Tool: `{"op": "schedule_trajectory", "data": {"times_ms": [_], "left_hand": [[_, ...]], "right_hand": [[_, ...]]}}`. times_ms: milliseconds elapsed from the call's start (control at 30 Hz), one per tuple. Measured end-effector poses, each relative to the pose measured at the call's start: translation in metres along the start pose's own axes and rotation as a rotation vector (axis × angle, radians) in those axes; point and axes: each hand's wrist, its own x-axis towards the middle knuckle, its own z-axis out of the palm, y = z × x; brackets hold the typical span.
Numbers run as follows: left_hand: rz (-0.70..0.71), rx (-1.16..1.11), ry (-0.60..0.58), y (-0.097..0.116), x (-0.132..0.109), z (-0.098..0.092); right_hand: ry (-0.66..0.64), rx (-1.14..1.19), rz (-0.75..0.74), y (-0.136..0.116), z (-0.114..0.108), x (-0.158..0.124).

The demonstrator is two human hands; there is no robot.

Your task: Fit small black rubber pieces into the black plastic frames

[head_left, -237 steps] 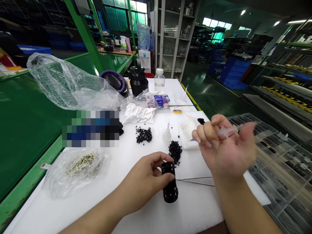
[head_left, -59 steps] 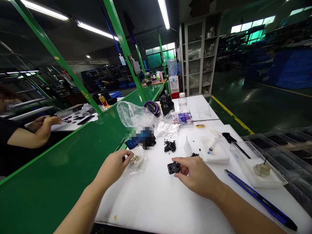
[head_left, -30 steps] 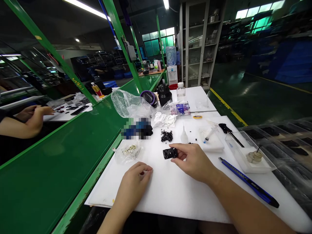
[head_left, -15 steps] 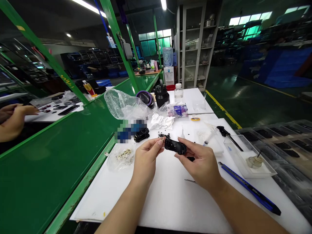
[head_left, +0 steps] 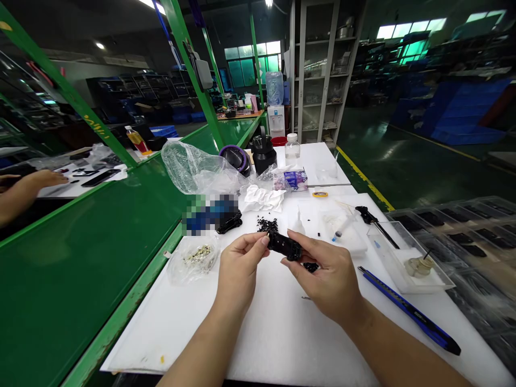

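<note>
My right hand [head_left: 328,271] grips the right end of a black model car body [head_left: 284,246] between thumb and fingers, holding it above the white table. At the body's left end, the thumb and forefinger of my left hand [head_left: 243,263] are pinched together. A tiny pale speck shows at those fingertips, too small to name. Loose black bits [head_left: 267,223] lie in a pile behind the body. More small black parts [head_left: 310,267] are partly hidden by my right hand. An open plastic bag of small pale parts [head_left: 200,255] lies left of my left hand.
Another black model car [head_left: 229,222] stands at the back left. A blue utility knife [head_left: 411,309] and a clear tray [head_left: 409,258] with a small jar are at the right. Crumpled tissue [head_left: 264,199] and a white-tipped bottle [head_left: 298,221] stand behind. A co-worker's hand [head_left: 44,180] is at far left.
The black car body has turned slightly in my fingers, and its hollow-looking side shows more. The view has shifted a little. At far left the co-worker's hand has reached forward over their table.
</note>
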Motion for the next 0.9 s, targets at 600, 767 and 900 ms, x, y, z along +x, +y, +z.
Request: {"op": "schedule_trajectory", "data": {"times_ms": [600, 767, 900], "left_hand": [[-0.059, 0.065, -0.054, 0.004, 0.002, -0.006], [-0.076, 0.074, -0.095, 0.004, 0.005, -0.008], [0.009, 0.173, -0.078, 0.000, 0.005, -0.012]], "right_hand": [[-0.008, -0.080, -0.190, 0.003, -0.002, 0.002], [-0.034, -0.059, -0.181, 0.003, -0.003, 0.003], [-0.040, -0.041, -0.150, 0.004, -0.003, 0.004]]}}
